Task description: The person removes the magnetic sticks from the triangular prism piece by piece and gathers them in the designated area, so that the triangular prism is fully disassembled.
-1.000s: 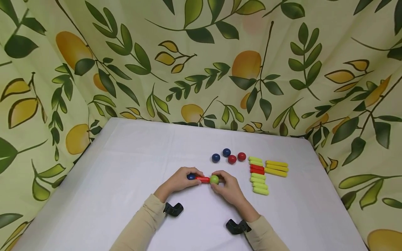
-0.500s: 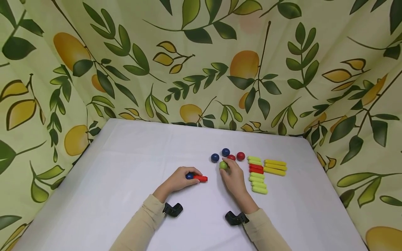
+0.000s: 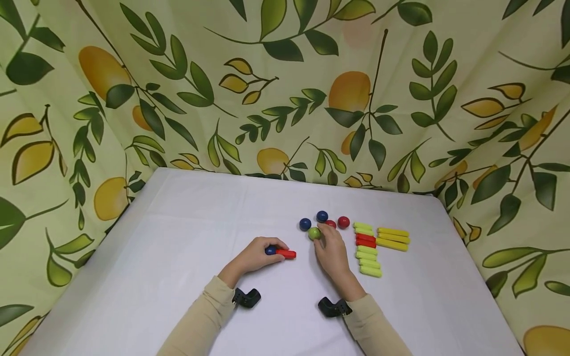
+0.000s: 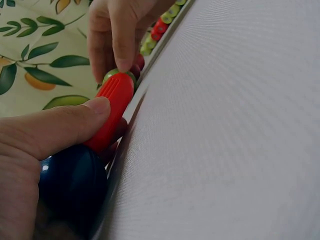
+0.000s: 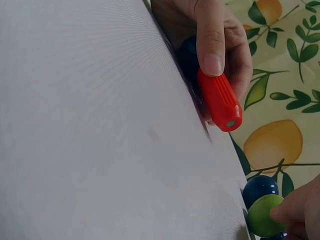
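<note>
My left hand (image 3: 258, 254) holds a red ribbed stick (image 4: 112, 107) between thumb and fingers. A dark blue ball (image 4: 75, 180) sits at the stick's near end, beside the palm. The stick's free end, with a small grey disc in it, faces right in the right wrist view. My right hand (image 3: 333, 252) has thumb and index finger at the right side of a light green ball (image 3: 314, 233). That ball is close beside two blue balls, the nearer blue ball (image 3: 305, 224) and the farther blue ball (image 3: 322, 216). A red ball (image 3: 330, 224) is partly hidden behind my right fingers.
Another red ball (image 3: 343, 222) lies right of the group. Farther right is a column of light green sticks (image 3: 367, 257) with red sticks (image 3: 366, 240) among them, and yellow sticks (image 3: 393, 237) beside it. A white cloth (image 3: 200, 212) covers the table; a leaf-patterned curtain (image 3: 285, 123) surrounds it.
My right hand has carried the green ball off the red stick's end, up and rightward to the loose balls, then slightly left. My left hand has stayed in place with the stick.
</note>
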The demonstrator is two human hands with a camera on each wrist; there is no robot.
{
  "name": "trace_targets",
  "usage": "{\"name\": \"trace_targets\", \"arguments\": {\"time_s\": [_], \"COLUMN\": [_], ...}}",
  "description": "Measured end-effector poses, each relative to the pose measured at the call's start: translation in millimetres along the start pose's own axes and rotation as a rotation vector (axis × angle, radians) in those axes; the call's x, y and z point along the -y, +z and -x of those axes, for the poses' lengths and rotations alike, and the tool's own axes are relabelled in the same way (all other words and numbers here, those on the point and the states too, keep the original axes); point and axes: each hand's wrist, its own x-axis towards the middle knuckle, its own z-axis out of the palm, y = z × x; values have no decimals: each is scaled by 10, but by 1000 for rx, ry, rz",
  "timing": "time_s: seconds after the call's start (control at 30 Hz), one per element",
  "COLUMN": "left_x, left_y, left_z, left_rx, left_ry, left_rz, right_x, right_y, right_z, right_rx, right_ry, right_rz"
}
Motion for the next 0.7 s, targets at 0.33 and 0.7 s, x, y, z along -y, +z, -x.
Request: {"name": "trace_targets", "arguments": {"time_s": [0.33,0.7], "left_x": [17,3], "left_y": [-1,-5], "left_z": [-2,-9], "left_rx": [1,0], "left_ry": [-10,8], "left_rz": [6,-24], "right_x": [112,269], "right_y": [9,171], "right_z": [140,318], "right_rx": [-139,237], "right_ry": [-153,-38], "right_rz": [-173,-412]}}
